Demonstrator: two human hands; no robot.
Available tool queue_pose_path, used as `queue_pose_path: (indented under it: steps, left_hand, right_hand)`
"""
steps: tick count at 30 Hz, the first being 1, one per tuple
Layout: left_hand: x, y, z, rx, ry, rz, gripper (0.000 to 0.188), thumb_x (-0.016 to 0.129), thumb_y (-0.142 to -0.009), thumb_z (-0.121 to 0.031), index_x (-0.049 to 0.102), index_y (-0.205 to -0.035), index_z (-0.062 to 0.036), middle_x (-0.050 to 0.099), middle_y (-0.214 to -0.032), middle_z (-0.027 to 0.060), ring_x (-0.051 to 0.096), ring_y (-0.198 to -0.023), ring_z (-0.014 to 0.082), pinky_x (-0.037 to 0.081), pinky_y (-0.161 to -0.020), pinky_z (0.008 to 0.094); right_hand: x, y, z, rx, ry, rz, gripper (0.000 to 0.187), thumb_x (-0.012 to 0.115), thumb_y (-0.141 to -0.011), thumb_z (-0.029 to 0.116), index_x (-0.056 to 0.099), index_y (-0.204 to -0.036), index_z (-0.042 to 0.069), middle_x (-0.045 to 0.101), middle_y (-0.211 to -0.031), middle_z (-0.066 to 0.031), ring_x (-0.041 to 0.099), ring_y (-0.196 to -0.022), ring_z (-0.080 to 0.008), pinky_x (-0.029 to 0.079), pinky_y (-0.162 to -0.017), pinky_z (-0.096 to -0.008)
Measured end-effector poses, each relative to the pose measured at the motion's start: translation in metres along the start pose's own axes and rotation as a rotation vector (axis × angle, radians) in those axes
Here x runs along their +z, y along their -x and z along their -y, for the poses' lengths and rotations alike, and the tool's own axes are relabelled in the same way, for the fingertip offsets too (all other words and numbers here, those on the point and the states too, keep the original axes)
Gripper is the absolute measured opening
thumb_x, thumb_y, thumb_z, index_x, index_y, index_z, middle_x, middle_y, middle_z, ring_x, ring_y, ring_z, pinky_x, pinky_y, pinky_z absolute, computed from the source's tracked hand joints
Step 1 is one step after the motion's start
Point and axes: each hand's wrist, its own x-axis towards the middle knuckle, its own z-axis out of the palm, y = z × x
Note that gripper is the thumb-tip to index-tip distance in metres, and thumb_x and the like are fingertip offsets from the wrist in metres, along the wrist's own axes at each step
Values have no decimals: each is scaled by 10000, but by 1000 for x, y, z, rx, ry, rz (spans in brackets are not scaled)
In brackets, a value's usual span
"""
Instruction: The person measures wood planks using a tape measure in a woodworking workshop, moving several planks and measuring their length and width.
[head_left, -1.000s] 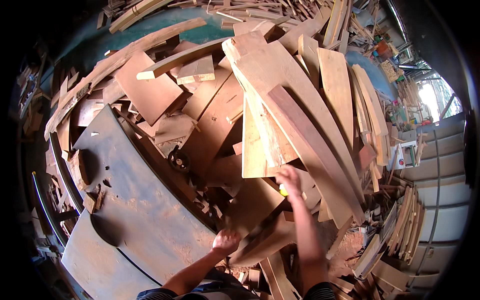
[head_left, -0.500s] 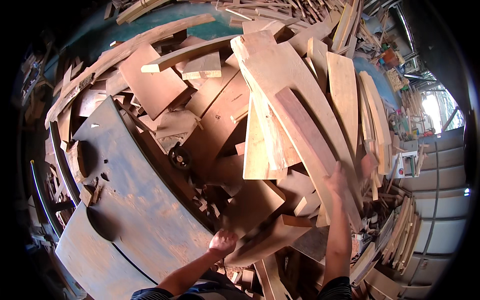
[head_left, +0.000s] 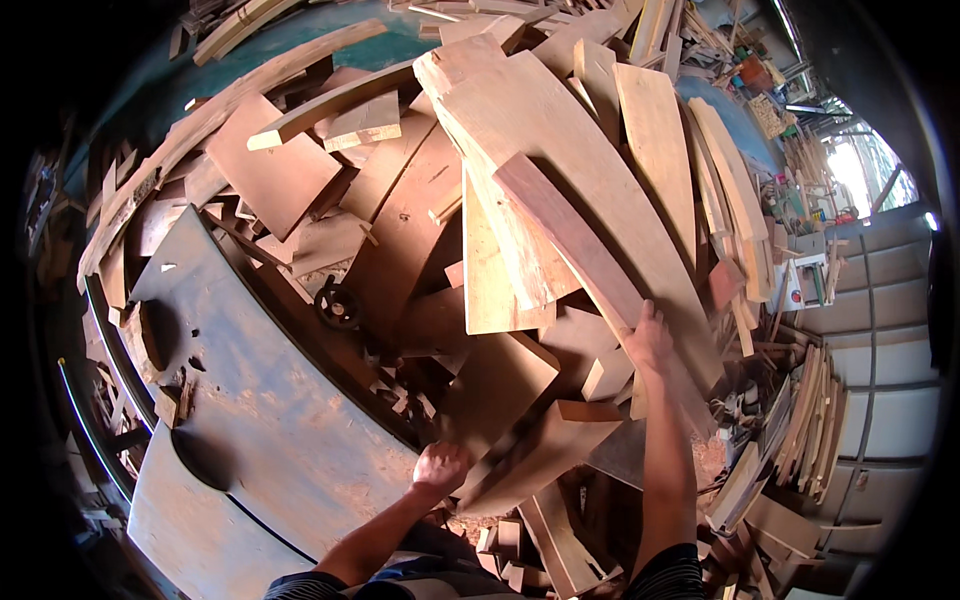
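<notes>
Now right hand (head_left: 650, 340) grips reddish plank (head_left: 575, 240); left hand (head_left: 440, 468) fisted on board (head_left: 535, 455)

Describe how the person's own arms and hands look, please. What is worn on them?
Both forearms are bare, and the left hand and the right hand wear no gloves. Dark sleeves with thin pale stripes show at the lower edge, pushed up near the elbows. I see no watch, ring or bracelet.

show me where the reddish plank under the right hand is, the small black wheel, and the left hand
reddish plank (head_left: 565, 235), head view, on the middle of its upper face.
small black wheel (head_left: 338, 306), head view, on its hub.
left hand (head_left: 440, 468), head view, on the back of the closed hand.
</notes>
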Motion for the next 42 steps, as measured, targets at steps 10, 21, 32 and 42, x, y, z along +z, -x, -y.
queue_pose_path:
  steps: [10, 21, 32, 42]
  left_hand:
    - [-13, -10, -7, -123, 91, 203, 254, 711, -812, -305, 705, -911, -72, 713, -920, 113, 686, -888, 287, 544, -784, 439]
    - [-84, -142, -136, -353, 1936, -22, 716, 566, -1013, -478, 365, -1485, 22, 515, -1431, 152, 484, -1322, 231, 376, -1125, 398]
    - [-138, -91, -114, -547, 1823, -225, 541, 524, -939, -635, 590, -1260, -204, 648, -1162, 23, 624, -1043, 210, 520, -814, 423]
    - [-111, -75, -193, -544, 2122, 28, 980, 760, -711, -729, 487, -1434, -126, 532, -1403, 120, 459, -1311, 327, 336, -1148, 526]
  right_hand:
    - [-18, 80, 14, -217, 4, -25, 759, 813, -770, 283, 424, -1375, 39, 586, -1241, -207, 613, -1141, -379, 537, -906, -485]
    - [-83, 217, 60, -337, -215, -23, 696, 658, -832, 133, 373, -1460, 36, 527, -1299, -275, 572, -1172, -421, 482, -947, -548]
    - [-25, 417, -79, 140, -817, -388, 689, 832, -752, 144, 526, -1350, -7, 604, -1263, -232, 588, -1161, -413, 487, -995, -451]
    - [160, 713, -271, 1083, -1512, -592, 518, 583, -968, 338, 520, -1445, 146, 608, -1079, -68, 548, -735, -106, 458, -598, -241]
